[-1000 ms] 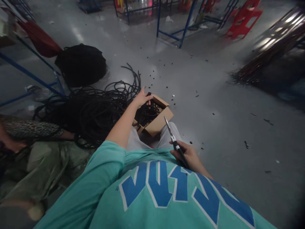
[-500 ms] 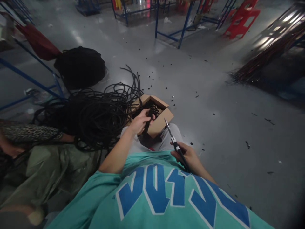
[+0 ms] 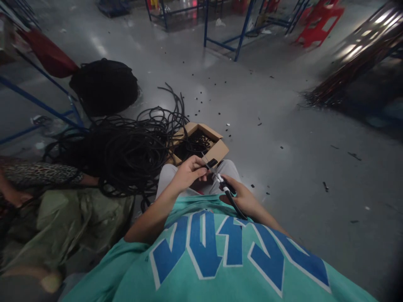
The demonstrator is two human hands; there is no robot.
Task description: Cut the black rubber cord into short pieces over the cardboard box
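My left hand [image 3: 189, 173] pinches a short black strip [image 3: 212, 162] in front of the cardboard box. Scissors [image 3: 219, 178] with black handles are held in my right hand [image 3: 238, 195], and their parted blades meet the strip beside my left fingertips. The open cardboard box [image 3: 221, 151] stands on the floor beyond my knees, with many small black pieces inside. A big tangle of black tubing [image 3: 126, 153] lies to the left of the box, some strands reaching over its edge.
A person's hand [image 3: 17, 197] and green trousers are at the far left. Behind the tubing sits a round black bundle [image 3: 105, 86]. Blue metal frames [image 3: 241, 40] and a red stool [image 3: 321, 25] stand farther back. Small black scraps dot the floor.
My left hand has come back toward my lap with the strip, now turned sideways. My right hand has moved left and the scissors have opened around the strip.
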